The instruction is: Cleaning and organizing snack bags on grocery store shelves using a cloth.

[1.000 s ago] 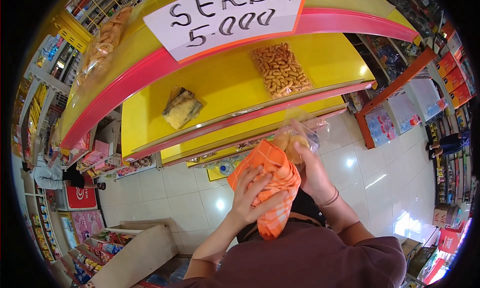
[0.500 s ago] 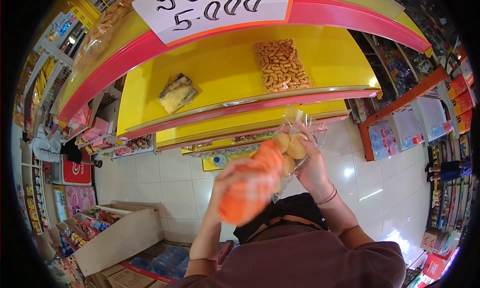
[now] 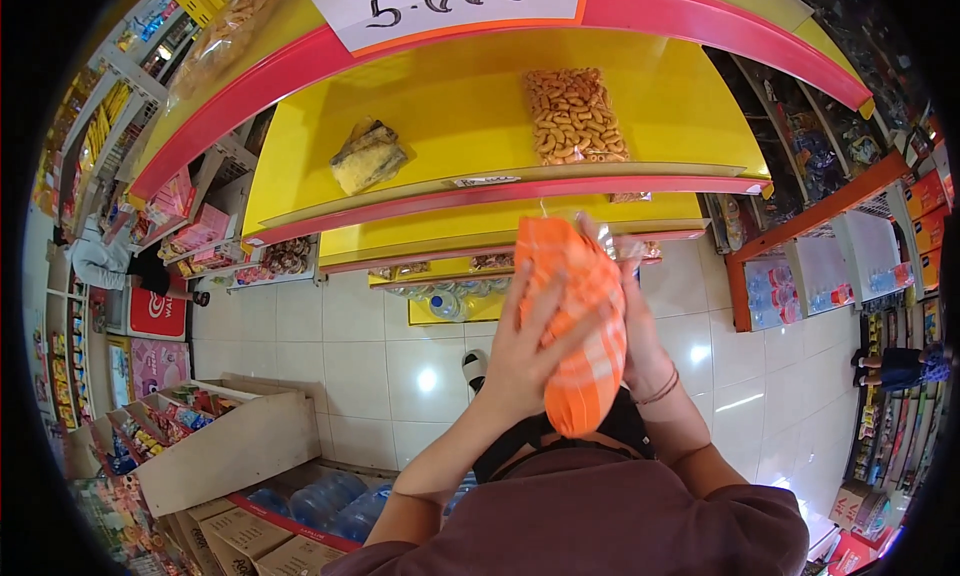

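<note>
An orange cloth with white checks (image 3: 590, 376) is bunched in front of my body, below the yellow shelf's edge. My left hand (image 3: 530, 341) lies across it with fingers spread, gripping it against the clear plastic bag (image 3: 606, 240). Behind the cloth's right side, my right hand (image 3: 645, 331) holds that bag; its fingers are partly hidden. The round tan snacks inside it are covered now. Up on the yellow shelf (image 3: 470, 106) lie a crumpled, dirty yellow rag (image 3: 368, 157) at left and a clear bag of curved brown snacks (image 3: 577, 116) at right.
A pink-edged upper shelf with a handwritten sign (image 3: 450, 11) juts out above. Lower yellow shelves hold a few packets and bottles (image 3: 447, 304). At lower left stand a snack rack (image 3: 230, 456) and cardboard boxes (image 3: 240, 526). Orange-framed shelving (image 3: 820, 211) is at right.
The orange cloth has moved right and up, from beside the bag to in front of it, covering the round snacks. My left hand moved along with it. The view has shifted slightly.
</note>
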Motion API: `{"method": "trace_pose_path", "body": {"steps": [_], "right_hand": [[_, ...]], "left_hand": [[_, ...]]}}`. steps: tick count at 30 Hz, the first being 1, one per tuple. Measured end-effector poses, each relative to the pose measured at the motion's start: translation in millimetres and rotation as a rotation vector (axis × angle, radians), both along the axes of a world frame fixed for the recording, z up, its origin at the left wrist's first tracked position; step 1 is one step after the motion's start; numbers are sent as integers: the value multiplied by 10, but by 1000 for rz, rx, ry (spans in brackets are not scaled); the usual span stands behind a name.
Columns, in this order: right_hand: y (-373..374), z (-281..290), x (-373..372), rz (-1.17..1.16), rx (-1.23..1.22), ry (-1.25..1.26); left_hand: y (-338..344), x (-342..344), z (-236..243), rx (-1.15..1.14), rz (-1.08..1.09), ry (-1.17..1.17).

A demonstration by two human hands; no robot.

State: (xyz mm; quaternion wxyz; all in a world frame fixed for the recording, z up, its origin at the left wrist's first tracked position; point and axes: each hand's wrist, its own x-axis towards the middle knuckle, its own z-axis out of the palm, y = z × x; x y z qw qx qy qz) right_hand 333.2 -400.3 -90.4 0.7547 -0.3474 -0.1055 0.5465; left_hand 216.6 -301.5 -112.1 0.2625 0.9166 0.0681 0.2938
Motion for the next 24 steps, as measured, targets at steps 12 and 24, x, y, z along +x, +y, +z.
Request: {"method": "trace_pose_path", "body": {"steps": [12, 24], "right_hand": [[67, 145, 74, -115, 218, 31], [74, 0, -57, -37, 360, -428]], "left_hand": [[-254, -179, -187, 182, 30, -106], [-173, -393, -578, -2174, -4, -178]]}}
